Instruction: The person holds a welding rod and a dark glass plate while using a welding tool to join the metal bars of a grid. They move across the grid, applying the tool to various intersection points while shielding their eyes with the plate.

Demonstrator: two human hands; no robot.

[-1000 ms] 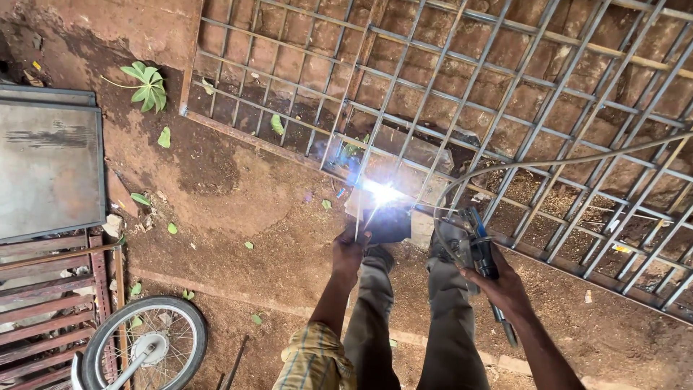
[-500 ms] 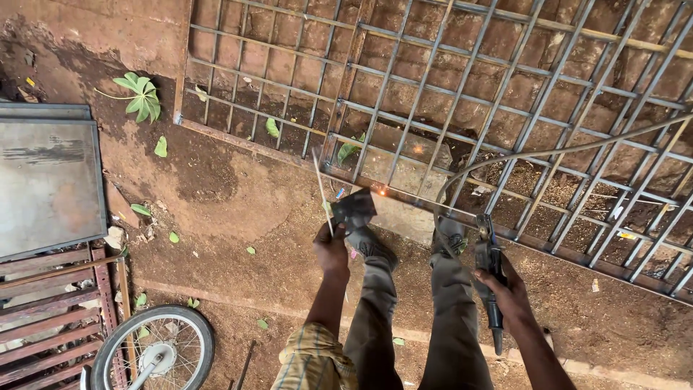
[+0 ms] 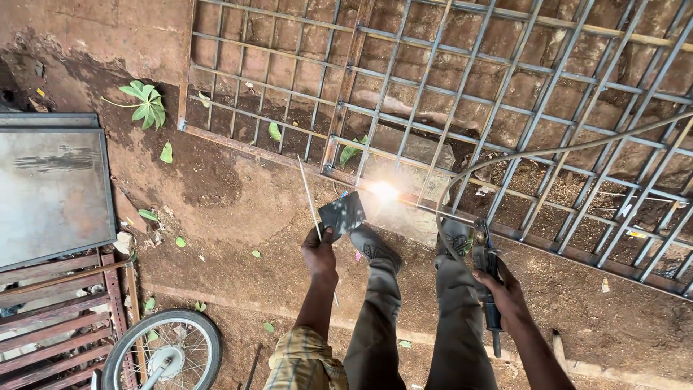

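Note:
My left hand grips a dark square welding glass together with a thin welding rod that points up and away. My right hand holds a black electrode holder with a grey cable looping up to the right. A bright glow burns on the lower bar of a large metal grid frame lying on the dirt. My two shoes stand just below that bar, between my hands.
A flat metal sheet lies at the left, with slatted metal framing below it. A bicycle wheel sits at the bottom left. Green leaves are scattered over the reddish dirt.
The bright flash at the bar has dimmed to a small glow. My left hand has lowered the dark glass and rod slightly. My right hand with the holder stays back from the bar.

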